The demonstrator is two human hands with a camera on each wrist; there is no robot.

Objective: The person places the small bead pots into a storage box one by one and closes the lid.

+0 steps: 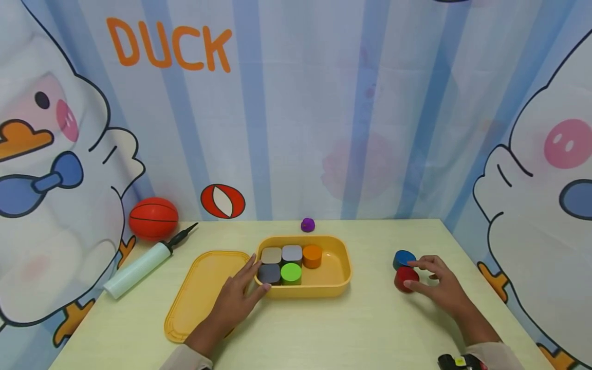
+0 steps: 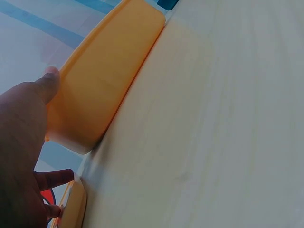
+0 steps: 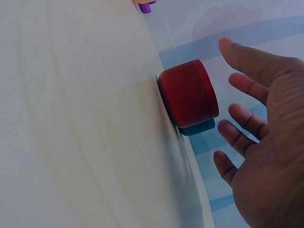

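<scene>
We are seeing the red tin just left of the nearer right hand, fingers parted, ungripping; the relaxed left hand is touching the box.

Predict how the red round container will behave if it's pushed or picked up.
Pushed low, the red container would probably slide rather than tip, since it stands upright and looks squat. Its smooth, crisp-edged wall suggests a stiff body that should keep its shape in a pinch. If knocked over, its round side might let it roll.
</scene>
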